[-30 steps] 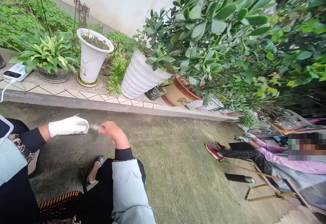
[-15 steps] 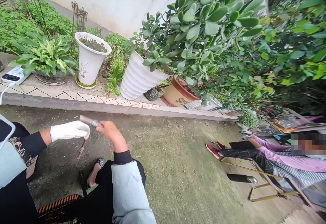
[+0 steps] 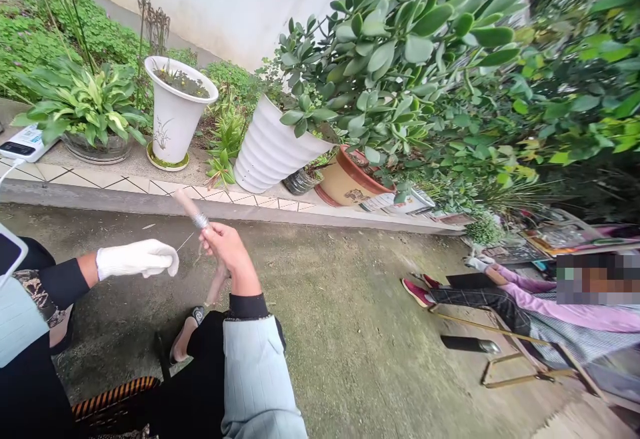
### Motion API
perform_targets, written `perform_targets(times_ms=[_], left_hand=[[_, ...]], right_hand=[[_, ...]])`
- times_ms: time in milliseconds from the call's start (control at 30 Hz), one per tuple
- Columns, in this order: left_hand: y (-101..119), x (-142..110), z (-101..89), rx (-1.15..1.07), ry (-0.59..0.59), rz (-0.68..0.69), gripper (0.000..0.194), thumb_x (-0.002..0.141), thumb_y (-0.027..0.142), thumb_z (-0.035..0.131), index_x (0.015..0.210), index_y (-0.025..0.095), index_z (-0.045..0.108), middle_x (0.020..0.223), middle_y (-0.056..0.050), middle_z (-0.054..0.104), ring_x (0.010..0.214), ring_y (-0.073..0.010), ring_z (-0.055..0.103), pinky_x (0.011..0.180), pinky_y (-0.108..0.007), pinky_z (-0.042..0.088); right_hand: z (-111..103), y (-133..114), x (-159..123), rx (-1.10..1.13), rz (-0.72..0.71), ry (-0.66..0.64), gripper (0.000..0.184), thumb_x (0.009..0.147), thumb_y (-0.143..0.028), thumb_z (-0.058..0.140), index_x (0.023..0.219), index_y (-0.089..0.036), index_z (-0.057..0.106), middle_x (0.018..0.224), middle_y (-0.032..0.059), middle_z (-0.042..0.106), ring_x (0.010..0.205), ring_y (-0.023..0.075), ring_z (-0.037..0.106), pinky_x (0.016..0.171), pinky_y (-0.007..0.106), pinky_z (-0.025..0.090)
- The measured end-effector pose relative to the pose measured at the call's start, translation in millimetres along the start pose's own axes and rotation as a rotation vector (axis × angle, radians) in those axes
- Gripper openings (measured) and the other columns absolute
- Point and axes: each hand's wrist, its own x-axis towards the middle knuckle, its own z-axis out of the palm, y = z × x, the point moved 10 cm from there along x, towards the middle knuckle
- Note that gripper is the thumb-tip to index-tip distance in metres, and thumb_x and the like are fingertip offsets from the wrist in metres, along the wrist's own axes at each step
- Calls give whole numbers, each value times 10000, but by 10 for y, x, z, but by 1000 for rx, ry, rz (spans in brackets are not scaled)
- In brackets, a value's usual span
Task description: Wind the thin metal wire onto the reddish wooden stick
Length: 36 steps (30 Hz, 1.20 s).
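Head view gives us a long ledge [image 3: 125,200] cut off at left, a thick-leaved plant [image 3: 419,50] running past the top edge, and a seated person [image 3: 545,310] cropped at right. Leaves cover part of the rim of a ribbed white planter [image 3: 273,149]. Our gloved left hand [image 3: 137,258] is curled narrow; our bare right hand [image 3: 223,247] grips a coil-wrapped stick [image 3: 189,205] just beside it, its upper end blurred, its lower end lost behind our fingers. Under the wrist a brown piece [image 3: 218,284] is smeared; whether the two join, we cannot tell. A pale strand [image 3: 185,242] runs between the hands, pinched in the left, both ends hidden.
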Motion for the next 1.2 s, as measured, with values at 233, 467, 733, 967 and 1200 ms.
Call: perform_targets(times_ms=[233, 467, 733, 967, 1200], left_hand=[[60, -51, -90, 179, -23, 44, 306, 820, 403, 597, 658, 144, 626, 608, -15, 527, 511, -103, 392, 464, -199, 316], [-32, -5, 27, -190, -48, -32, 294, 766, 422, 658, 701, 135, 667, 615, -69, 604, 513, -173, 531, 466, -250, 410], [-21, 54, -145, -509, 137, 118, 379, 813, 446, 614, 988, 112, 654, 810, -153, 677, 602, -218, 628, 597, -336, 504], [-10, 36, -268, -215, 258, 80, 294, 850, 381, 594, 949, 110, 649, 480, 46, 424, 420, -81, 389, 444, -192, 349], [125, 8, -329, 317, 319, 42, 328, 869, 427, 486, 890, 134, 631, 656, -3, 555, 512, -100, 448, 497, -200, 364]], right_hand=[[613, 296, -171, -709, 140, -607, 144, 765, -253, 630, 666, -150, 617, 545, -35, 524, 535, 83, 453, 512, 211, 297], [763, 20, -500, -77, 33, -924, 406, 713, -372, 712, 1026, -120, 658, 728, -7, 615, 576, 74, 498, 546, 201, 399], [383, -196, -227, 393, -80, -465, 366, 717, -463, 711, 815, -121, 625, 721, 11, 570, 524, 69, 454, 493, 215, 364], [268, -76, -108, 378, -42, -310, 314, 751, -447, 669, 776, -144, 590, 692, -3, 523, 536, 78, 433, 494, 217, 354], [100, 26, 35, -463, -48, 52, 146, 822, -325, 560, 806, -183, 591, 682, -8, 549, 611, 115, 460, 585, 235, 338]])
